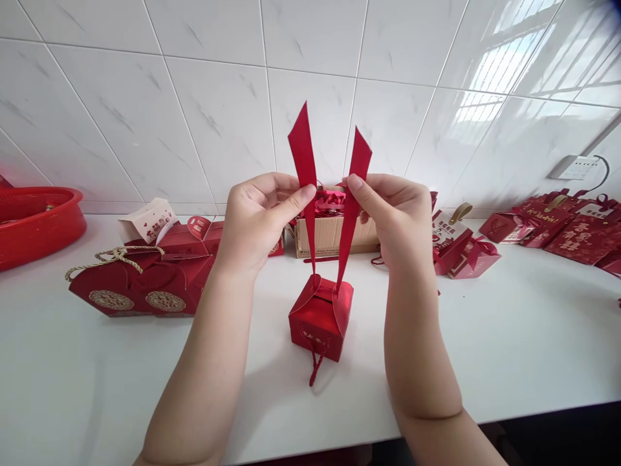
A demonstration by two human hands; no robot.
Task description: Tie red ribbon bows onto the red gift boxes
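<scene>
A small red gift box [320, 317] stands on the white table in the middle, with a twisted red cord hanging down its front. From its top a red ribbon [345, 239] rises in two ends, spread in a narrow V. Pinched between the thumb and fingers of my left hand [264, 217] is the left end. My right hand [388, 207] pinches the other end. Both slanted ribbon tips stick up above my fingers, and neither hand touches the box.
Behind the box is a cardboard carton [359, 236] with red items. Red boxes with cream rope handles [140, 285] stand left, near a red basin [39, 223]. More red gift boxes [473, 259] line the right side. A tiled wall [213, 116] closes off the back.
</scene>
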